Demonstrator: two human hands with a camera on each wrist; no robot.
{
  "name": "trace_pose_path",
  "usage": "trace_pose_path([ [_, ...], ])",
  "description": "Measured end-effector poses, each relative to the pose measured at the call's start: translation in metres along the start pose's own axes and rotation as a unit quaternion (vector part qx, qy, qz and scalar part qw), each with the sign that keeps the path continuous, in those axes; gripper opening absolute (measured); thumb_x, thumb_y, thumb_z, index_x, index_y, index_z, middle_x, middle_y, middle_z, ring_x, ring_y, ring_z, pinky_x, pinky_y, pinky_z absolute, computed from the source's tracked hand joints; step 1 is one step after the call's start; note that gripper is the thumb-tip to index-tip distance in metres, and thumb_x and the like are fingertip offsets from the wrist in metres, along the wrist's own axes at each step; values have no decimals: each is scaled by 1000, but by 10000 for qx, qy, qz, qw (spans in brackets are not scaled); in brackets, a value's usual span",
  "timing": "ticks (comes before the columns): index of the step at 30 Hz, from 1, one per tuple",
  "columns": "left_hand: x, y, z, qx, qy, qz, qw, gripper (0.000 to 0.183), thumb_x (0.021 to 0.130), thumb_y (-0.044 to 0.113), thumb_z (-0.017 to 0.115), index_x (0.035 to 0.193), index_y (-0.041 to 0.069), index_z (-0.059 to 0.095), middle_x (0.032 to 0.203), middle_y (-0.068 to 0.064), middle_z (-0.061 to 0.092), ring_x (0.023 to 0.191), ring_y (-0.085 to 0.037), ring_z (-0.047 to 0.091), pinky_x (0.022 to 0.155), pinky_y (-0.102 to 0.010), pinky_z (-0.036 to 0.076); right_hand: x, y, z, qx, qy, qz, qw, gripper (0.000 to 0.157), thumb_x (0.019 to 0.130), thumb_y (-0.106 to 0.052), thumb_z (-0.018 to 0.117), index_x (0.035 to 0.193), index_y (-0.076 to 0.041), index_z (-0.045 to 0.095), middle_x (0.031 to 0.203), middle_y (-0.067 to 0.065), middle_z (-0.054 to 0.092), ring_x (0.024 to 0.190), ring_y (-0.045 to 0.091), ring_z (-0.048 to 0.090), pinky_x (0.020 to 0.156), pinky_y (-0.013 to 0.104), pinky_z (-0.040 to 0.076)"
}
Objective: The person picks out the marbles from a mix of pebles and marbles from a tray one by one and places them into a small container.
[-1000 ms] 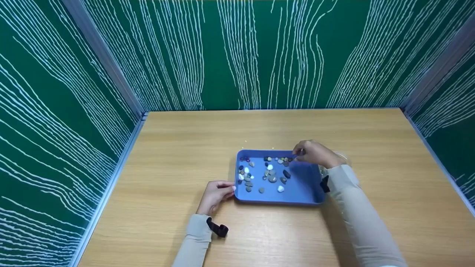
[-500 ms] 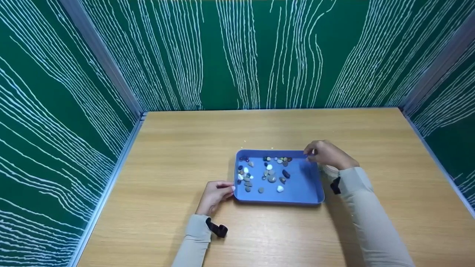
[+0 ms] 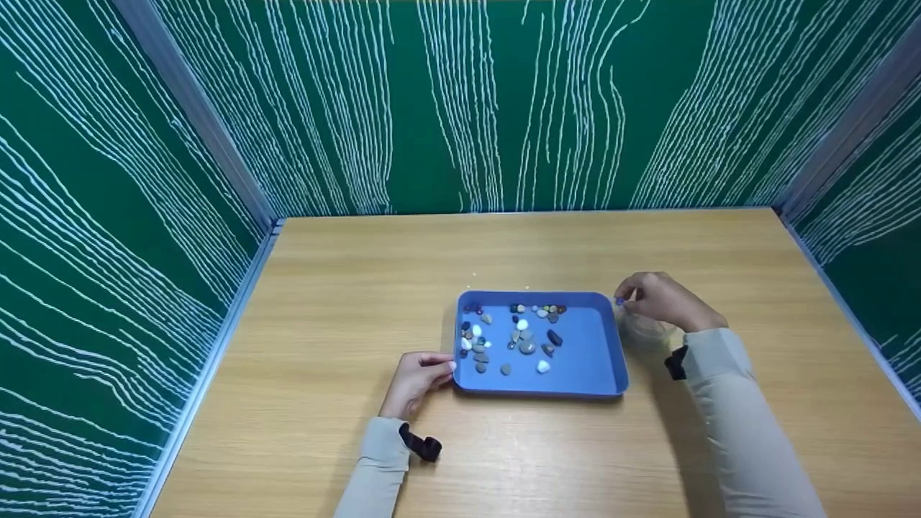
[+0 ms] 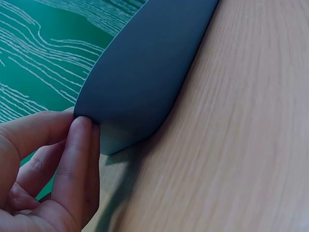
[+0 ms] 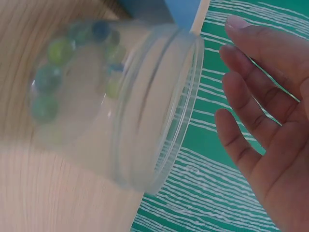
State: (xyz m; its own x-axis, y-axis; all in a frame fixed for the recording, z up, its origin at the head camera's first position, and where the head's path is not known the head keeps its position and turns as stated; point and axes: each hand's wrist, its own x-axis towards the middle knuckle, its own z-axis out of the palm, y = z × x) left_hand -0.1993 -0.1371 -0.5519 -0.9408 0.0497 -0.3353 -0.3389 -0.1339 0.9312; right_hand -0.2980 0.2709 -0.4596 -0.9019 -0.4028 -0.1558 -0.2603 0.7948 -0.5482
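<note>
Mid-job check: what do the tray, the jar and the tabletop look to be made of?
Tray: probably moulded plastic, satin blue, with thin, smooth walls and rounded corners.
Jar: clear, glossy plastic or glass, I can't tell which; round beads show through its wall.
Tabletop: wood or wood-look laminate, low sheen, by its grain.

From here I see blue tray (image 3: 586, 356), clear jar (image 5: 145, 113) w/ green & blue balls (image 5: 45, 107), dk. green walls (image 3: 411, 144) wavily striped in wht.
</note>
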Motion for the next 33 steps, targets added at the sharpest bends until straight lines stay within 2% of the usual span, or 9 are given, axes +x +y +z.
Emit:
trace_pose_path([
  [8,0,0,0,18,-2,-14,10000,32,83,-6,68,112,-16,61,94,-12,69,77,-12,67,74,-22,59,-10,12,-8,58,53,126,9999,18,87,0,61,104,1,68,97,14,68,82,23,57,64,27,51],
  [13,0,0,0,25,-8,-5,10000,32,83,-6,68,112,-16,61,93,-11,69,77,-12,67,74,-22,60,-16,22,-10,53,28,287,9996,23,88,-1,60,109,3,67,102,17,67,85,25,56,65,26,50],
  [17,-1,1,0,-29,-9,-10,10000,32,83,-7,68,112,-16,61,97,-15,68,77,-13,67,75,-23,60,-19,28,-12,75,1,370,9993,25,89,-1,60,112,4,66,103,18,66,86,25,57,68,27,51],
  [24,-3,3,1,-66,-6,-95,9999,31,83,-5,68,112,-16,62,98,-15,70,79,-12,67,77,-24,60,-23,34,-13,-58,151,157,9997,23,87,3,61,109,4,67,102,19,67,86,26,57,69,30,53],
  [33,-2,2,1,-91,32,-81,9999,32,83,-6,68,112,-16,62,98,-16,69,79,-13,68,78,-25,60,-28,39,-15,-78,116,329,9994,24,90,2,56,112,4,66,109,22,64,91,29,57,73,34,54],
])
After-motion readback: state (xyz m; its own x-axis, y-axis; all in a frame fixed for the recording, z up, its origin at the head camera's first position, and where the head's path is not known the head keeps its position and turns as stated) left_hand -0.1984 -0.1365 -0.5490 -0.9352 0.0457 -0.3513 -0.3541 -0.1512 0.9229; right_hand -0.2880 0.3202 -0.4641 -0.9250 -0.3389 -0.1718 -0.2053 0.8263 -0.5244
